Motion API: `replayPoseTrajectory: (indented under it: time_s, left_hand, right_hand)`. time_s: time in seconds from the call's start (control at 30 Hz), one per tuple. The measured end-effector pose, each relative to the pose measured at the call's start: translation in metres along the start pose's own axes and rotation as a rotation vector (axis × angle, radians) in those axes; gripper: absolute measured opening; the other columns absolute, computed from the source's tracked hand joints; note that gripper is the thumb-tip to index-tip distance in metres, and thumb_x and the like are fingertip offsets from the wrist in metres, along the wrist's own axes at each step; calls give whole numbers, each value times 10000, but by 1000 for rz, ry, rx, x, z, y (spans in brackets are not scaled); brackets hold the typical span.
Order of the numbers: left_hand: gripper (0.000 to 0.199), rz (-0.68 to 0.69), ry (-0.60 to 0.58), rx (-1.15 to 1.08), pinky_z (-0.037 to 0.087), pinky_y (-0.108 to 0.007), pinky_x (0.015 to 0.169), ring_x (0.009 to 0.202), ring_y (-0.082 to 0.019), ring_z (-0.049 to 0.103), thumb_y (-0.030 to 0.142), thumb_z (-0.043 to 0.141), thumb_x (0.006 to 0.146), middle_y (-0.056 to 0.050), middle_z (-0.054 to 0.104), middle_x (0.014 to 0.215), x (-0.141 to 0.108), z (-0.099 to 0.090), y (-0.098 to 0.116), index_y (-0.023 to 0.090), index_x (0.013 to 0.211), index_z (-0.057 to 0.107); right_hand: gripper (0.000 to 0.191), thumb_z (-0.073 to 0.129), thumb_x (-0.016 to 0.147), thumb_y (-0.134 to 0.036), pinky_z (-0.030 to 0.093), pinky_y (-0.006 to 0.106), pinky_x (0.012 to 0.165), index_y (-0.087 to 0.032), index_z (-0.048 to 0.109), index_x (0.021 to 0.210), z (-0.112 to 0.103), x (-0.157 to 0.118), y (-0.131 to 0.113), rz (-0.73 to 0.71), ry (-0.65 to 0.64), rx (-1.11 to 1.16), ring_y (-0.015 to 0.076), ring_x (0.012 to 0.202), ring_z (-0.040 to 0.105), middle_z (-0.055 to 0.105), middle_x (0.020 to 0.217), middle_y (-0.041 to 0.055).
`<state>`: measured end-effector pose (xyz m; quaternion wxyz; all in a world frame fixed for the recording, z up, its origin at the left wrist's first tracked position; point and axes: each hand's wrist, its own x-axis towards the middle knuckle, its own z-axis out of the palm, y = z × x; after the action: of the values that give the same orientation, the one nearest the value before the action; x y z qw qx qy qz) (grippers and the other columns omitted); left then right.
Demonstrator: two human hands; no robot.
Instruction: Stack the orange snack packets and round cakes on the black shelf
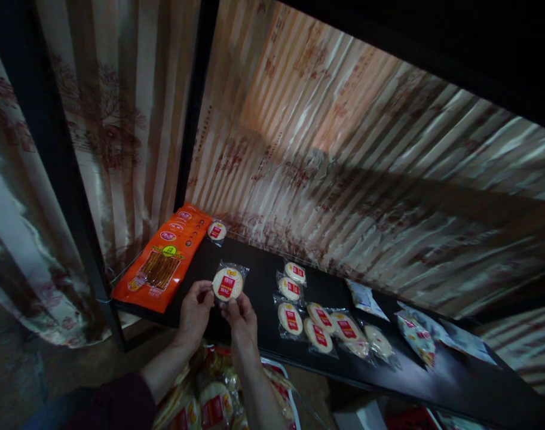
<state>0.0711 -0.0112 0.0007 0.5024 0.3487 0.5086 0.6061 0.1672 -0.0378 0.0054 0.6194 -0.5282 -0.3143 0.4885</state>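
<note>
A round rice cracker in a clear wrapper with a red label point(228, 283) is held over the left part of the black shelf. My left hand point(195, 313) grips its left edge between thumb and fingers. From below, my right hand point(241, 322) pinches the lower edge of the same packet. Left of my hands lies a large orange snack bag point(162, 257) with a picture of brown sticks. Another wrapped rice cracker point(217, 232) rests behind, beside that bag. To the right, several more wrapped crackers point(291, 319) lie in a loose group.
White and blue snack bags point(366, 298) and a colourful packet point(416, 338) lie farther right on the black shelf point(263, 334). Under its front edge stands a container full of wrapped crackers point(216, 406). Dark metal posts point(194, 113) frame the shelf, with a patterned curtain point(299, 149) behind.
</note>
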Motion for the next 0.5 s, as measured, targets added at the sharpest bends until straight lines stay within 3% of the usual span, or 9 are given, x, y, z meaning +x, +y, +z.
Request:
replayPoseTrajectory:
  time_s: [0.3, 0.5]
  left_hand:
    - [103, 24, 12, 0, 447, -265, 521, 539, -134, 544, 239, 573, 638, 0, 613, 653, 35, 12, 0, 170, 715, 584]
    - [118, 45, 54, -36, 497, -286, 624, 680, -150, 598, 223, 559, 676, -12, 617, 748, 58, 19, 0, 176, 784, 572]
  right_hand:
    - [358, 736, 603, -342, 481, 241, 621, -178, 665, 913, 14, 35, -1, 31, 57, 29, 110, 631, 604, 687, 794, 12]
    - [347, 736, 563, -317, 490, 252, 622, -175, 678, 874, 27, 64, 1, 34, 57, 65, 115, 631, 599, 689, 785, 16]
